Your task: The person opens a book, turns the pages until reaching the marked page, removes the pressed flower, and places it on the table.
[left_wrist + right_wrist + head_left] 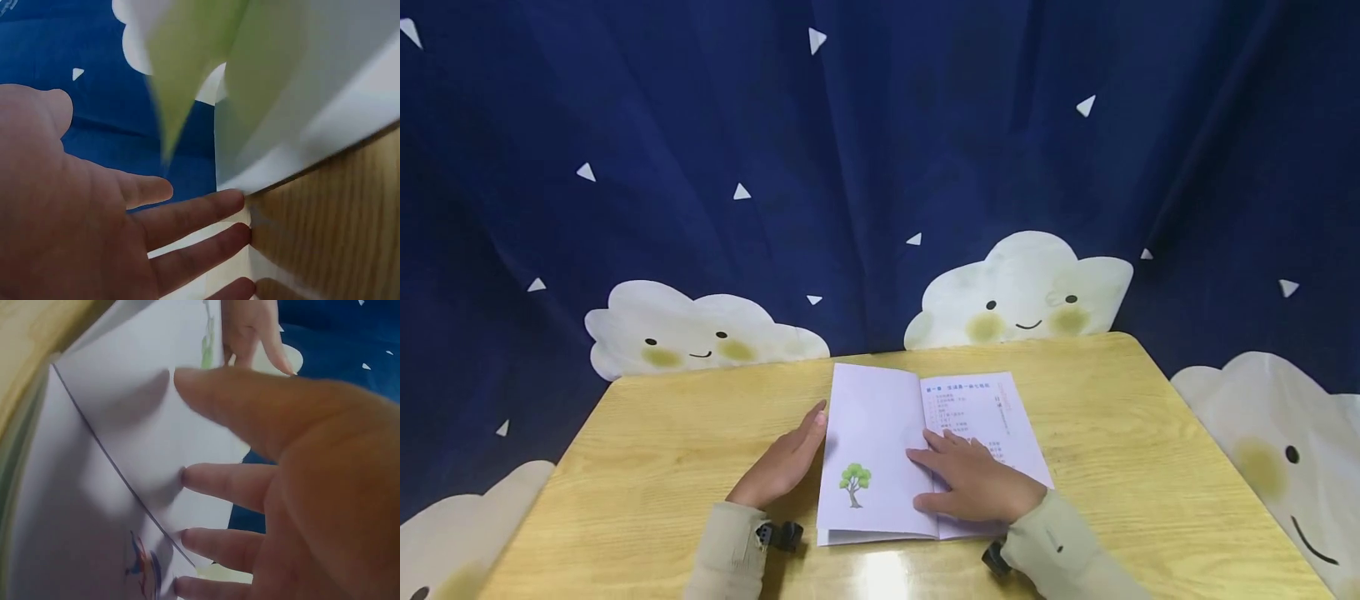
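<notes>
An open book (pixel 880 425) lies on the wooden table; its left page carries a small green tree picture (pixel 854 482) and its right page (pixel 970 400) printed text. My left hand (pixel 786 458) is beside the book's left edge, fingers extended. In the left wrist view, the fingertips of my left hand (pixel 162 231) are by the bottom of a raised, blurred green-and-white sheet (pixel 269 94). My right hand (pixel 973 479) rests across the fold with fingers spread. The right wrist view shows my right hand (pixel 300 469) with its fingertips at the page surface, near the crease.
The light wooden table (pixel 647 483) extends on both sides of the book. Behind it hangs a dark blue curtain (pixel 865 167) with white triangles and smiling clouds. Each wrist wears a small black device, such as the one on the left sleeve (pixel 780 536).
</notes>
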Action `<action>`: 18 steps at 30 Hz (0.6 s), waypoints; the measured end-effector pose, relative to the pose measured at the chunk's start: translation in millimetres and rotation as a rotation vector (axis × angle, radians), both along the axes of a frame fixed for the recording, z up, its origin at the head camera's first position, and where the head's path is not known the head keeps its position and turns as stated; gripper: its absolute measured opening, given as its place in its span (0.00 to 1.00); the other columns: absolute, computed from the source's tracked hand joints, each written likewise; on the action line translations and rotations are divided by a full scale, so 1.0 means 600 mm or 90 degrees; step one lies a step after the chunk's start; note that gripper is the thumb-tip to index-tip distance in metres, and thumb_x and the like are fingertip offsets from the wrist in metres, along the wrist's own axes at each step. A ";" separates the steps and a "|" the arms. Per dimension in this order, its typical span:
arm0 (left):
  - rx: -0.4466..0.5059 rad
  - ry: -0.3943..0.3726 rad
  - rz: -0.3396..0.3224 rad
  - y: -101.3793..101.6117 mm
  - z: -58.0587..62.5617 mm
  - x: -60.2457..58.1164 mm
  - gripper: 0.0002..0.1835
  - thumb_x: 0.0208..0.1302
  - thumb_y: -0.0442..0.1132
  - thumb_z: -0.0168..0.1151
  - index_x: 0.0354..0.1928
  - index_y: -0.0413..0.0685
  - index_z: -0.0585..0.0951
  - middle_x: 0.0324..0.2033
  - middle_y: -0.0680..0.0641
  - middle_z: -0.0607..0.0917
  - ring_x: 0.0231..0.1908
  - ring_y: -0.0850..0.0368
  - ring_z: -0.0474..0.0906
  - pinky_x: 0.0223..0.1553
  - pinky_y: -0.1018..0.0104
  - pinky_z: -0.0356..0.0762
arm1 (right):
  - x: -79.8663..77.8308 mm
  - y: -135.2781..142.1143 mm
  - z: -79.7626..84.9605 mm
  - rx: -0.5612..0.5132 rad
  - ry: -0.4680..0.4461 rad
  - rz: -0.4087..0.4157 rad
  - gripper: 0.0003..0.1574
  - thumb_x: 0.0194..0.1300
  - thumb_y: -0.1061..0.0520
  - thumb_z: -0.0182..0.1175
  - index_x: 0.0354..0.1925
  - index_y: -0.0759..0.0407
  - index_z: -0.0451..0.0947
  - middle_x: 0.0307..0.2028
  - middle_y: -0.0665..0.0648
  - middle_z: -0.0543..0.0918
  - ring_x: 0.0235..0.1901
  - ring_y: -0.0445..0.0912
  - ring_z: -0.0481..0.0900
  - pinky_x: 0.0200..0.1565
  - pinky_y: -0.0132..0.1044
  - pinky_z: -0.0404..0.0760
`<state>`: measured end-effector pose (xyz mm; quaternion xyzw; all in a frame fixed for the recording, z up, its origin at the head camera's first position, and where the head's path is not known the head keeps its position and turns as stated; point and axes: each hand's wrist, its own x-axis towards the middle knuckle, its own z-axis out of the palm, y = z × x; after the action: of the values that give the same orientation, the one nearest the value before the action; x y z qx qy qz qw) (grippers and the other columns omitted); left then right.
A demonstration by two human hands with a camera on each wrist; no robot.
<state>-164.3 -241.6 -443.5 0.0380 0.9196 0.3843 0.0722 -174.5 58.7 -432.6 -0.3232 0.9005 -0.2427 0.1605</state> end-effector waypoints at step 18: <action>-0.070 0.048 -0.026 0.039 -0.006 0.005 0.38 0.71 0.66 0.39 0.75 0.53 0.56 0.72 0.35 0.51 0.66 0.35 0.60 0.61 0.36 0.60 | 0.007 -0.009 -0.014 0.022 0.087 -0.005 0.41 0.61 0.29 0.56 0.65 0.48 0.72 0.70 0.61 0.63 0.67 0.67 0.59 0.62 0.66 0.58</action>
<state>-161.5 -218.1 -447.0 0.0671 0.9405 0.3297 0.0477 -170.3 53.5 -441.3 -0.3331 0.9145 -0.2053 0.1031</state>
